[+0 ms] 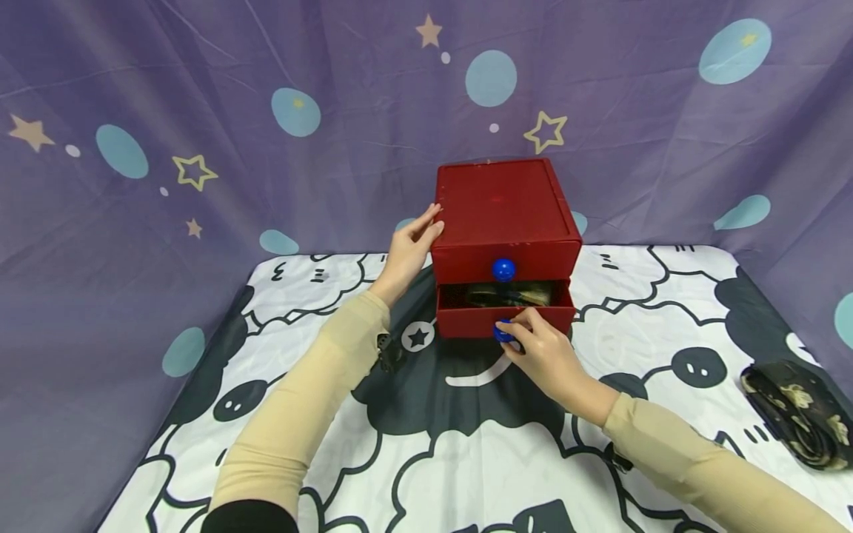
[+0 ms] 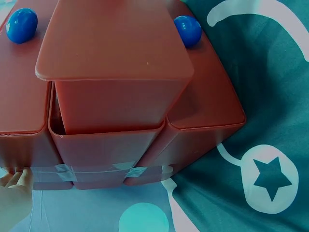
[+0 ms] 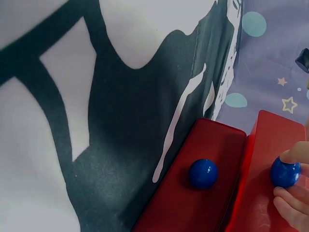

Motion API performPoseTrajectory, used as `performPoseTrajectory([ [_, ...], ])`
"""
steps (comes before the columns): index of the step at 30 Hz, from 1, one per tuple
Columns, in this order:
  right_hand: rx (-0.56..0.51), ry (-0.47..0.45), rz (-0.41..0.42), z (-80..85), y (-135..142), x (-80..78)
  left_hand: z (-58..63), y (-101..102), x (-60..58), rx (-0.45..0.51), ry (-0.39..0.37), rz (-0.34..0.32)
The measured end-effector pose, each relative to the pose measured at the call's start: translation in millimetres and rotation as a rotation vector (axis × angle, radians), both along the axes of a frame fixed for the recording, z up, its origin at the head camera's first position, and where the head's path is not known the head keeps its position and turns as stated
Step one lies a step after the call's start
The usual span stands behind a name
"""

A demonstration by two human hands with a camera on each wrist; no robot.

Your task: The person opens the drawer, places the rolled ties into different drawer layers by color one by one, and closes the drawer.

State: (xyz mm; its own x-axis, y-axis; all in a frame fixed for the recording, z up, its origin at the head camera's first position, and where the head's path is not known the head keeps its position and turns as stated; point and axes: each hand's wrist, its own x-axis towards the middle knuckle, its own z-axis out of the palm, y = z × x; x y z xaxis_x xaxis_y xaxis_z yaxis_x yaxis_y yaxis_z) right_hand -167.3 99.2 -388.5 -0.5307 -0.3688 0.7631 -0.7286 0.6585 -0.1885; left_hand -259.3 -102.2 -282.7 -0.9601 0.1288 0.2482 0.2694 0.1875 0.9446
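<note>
A red drawer cabinet stands at the far side of the cloth, with a blue knob on each drawer. Its middle drawer is pulled partly out, and a dark, patterned item shows inside. My right hand pinches the blue knob of that drawer between thumb and fingers. Below it, the bottom drawer is closed, its own knob free. My left hand rests against the cabinet's upper left edge, fingers fairly straight; its fingertips touch the side wall.
A folded camouflage-patterned cloth lies at the right edge of the table. Black-and-white cartoon cloth covers the tabletop. Behind the cabinet hangs a purple curtain with stars and spots. Clear tape runs along the cabinet side.
</note>
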Motion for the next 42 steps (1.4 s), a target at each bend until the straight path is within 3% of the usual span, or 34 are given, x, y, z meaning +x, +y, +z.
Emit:
performPoseTrajectory([
  [7, -0.02, -0.007, 0.004, -0.1, -0.7, -4.8, -15.6, -4.1, -17.0, 0.002, 0.008, 0.004],
  [11, -0.024, -0.036, 0.003, -0.2, -0.6, -7.3, -19.4, -5.0, -19.5, -0.016, 0.021, 0.013],
  [25, -0.033, -0.04, -0.013, 0.3, -0.7, -17.1, 1.0, -0.4, 1.8, -0.005, -0.002, -0.004],
  [42, -0.055, -0.039, -0.016, -0.3, -2.1, -26.1, 0.0, 0.3, 1.5, 0.013, 0.014, -0.006],
])
